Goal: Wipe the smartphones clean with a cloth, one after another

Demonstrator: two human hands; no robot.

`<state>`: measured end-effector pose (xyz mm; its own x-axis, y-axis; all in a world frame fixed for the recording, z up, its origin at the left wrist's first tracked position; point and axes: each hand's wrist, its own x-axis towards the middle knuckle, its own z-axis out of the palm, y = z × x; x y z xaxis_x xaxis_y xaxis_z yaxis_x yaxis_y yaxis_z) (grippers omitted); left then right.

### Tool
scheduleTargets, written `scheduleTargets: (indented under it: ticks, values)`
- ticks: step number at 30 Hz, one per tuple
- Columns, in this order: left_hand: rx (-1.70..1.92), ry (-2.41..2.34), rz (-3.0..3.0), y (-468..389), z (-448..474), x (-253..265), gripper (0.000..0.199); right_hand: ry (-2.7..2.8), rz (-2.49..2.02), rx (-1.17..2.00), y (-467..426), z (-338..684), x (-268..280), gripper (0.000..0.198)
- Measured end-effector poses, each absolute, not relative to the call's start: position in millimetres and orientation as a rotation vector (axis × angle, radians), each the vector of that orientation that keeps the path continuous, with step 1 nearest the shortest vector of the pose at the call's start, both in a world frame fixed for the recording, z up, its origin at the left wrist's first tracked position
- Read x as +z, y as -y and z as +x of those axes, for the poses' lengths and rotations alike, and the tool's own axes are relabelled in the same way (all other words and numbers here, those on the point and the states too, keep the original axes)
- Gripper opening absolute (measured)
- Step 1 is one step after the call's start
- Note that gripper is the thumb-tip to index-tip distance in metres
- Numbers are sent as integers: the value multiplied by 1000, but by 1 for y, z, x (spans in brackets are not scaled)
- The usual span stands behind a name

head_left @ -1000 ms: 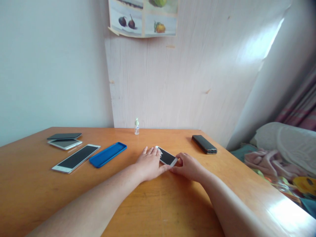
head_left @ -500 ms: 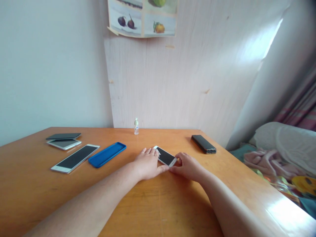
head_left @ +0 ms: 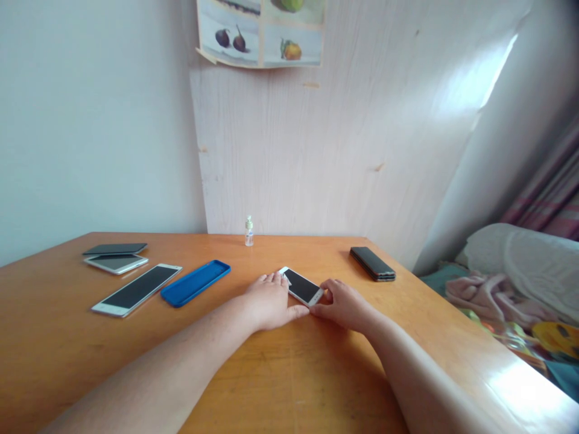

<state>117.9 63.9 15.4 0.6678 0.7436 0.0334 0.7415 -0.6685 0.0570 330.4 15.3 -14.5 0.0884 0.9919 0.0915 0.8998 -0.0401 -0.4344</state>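
Wiping the screen looks like the step in hand: the left hand point(head_left: 270, 304) lies over the far-left part of the white phone point(head_left: 304, 288), a small white scrap point(head_left: 287, 278) at its fingertips, tissue or cloth, can't say which. Left fingers laid out close together, thumb apart and reaching toward the right thumb; whether they grip the scrap, cannot tell. Right hand point(head_left: 341, 304) is clamped on the phone's near-right end, thumb at the near corner, fingers on the other side.

Next move, my judgement: pin that end steady, press lightly, run the scrap lengthwise over the glass.

Phone is face up on the table point(head_left: 253, 386), seemingly flat, in front of the person, between the hands. Long axis runs diagonally, far-left to near-right; far end points roughly toward the spray bottle point(head_left: 249, 232), near end into the right hand. Which end is the top, too small to tell. Blue case point(head_left: 196, 283) off left, apart.
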Motion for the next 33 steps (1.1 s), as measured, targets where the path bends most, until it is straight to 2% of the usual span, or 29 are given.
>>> scheduleTargets:
  ticks: [4,13,21,28,33]
  values:
    - [55,-1361,2823,-65,116,15,104,1852,-1996,337,-16,329,-14,49]
    - [-17,-872,2874,-22,136,28,100,1861,-1970,302,-15,330,-17,36]
    - [78,-1212,2845,-59,120,21,96,1868,-1983,321,-15,331,-15,46]
    - [56,-757,2863,-29,137,23,94,1870,-1948,293,-16,331,-20,31]
    - [81,-973,2881,-48,128,20,91,1862,-1976,302,-15,331,-17,45]
